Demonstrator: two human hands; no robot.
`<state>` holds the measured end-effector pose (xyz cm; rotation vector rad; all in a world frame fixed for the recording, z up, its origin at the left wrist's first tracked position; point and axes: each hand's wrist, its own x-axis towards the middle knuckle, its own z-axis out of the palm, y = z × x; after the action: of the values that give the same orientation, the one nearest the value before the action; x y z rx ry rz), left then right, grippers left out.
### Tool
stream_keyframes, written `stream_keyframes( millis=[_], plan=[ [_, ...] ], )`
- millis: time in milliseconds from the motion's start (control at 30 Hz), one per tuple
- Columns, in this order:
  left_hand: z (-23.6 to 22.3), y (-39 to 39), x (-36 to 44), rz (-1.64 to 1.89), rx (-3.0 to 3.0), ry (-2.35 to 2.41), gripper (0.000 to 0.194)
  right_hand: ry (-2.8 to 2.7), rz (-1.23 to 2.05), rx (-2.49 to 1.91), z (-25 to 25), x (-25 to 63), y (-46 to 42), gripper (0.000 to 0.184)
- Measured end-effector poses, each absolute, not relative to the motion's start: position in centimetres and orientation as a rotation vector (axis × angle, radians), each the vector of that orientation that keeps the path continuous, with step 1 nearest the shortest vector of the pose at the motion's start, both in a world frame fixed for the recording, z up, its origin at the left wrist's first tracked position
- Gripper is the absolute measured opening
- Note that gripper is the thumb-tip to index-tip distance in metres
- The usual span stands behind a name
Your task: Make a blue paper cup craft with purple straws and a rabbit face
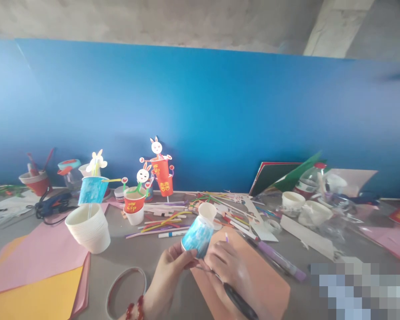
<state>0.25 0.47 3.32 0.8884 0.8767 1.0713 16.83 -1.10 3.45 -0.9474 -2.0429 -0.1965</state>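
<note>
My left hand (175, 262) is closed around the lower rim of a blue-painted paper cup (198, 236), tilted and wider at its lower end. A small white cup-shaped piece (207, 212) sits at its upper end. Close beside it, my right hand (228, 269) is curled, with a black-handled tool (240, 300) in its grip. The tool's thin metal shaft points toward the base of the blue cup; whether its tip touches is hidden. Under my right hand lies an orange paper sheet (266, 284).
Left stand a stack of white paper cups (90, 231), a blue cup figure (92, 190) and red cup rabbit figures (162, 166). Straws and pens (168, 222) litter the middle. A tape ring (126, 289) lies near my left wrist. A purple tube (282, 261) and plastic bottle (310, 180) are right.
</note>
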Motion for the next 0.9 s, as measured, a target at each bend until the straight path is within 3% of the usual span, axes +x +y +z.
stream_keyframes(
  millis=[167, 333, 533, 900],
  plan=[
    [3.2, 0.4, 0.4, 1.115, 0.943, 0.927, 0.027, -1.983, -0.027, -1.016, 2.9, 16.6, -1.3, 0.033],
    [3.3, 0.1, 0.8, 1.196, 1.027, 0.863, 0.029, -1.641, 0.463, -1.102, 1.8, 15.9, -1.5, 0.033],
    [2.9, 0.1, 0.7, 1.098, 0.861, 0.776, 0.026, -1.217, 1.029, -1.154, 2.2, 15.1, -1.5, 0.054],
    [2.2, 0.2, 0.9, 1.083, 0.6, 0.614, 0.02, -1.161, 1.049, -1.203, 2.4, 15.4, -1.7, 0.048]
  ],
)
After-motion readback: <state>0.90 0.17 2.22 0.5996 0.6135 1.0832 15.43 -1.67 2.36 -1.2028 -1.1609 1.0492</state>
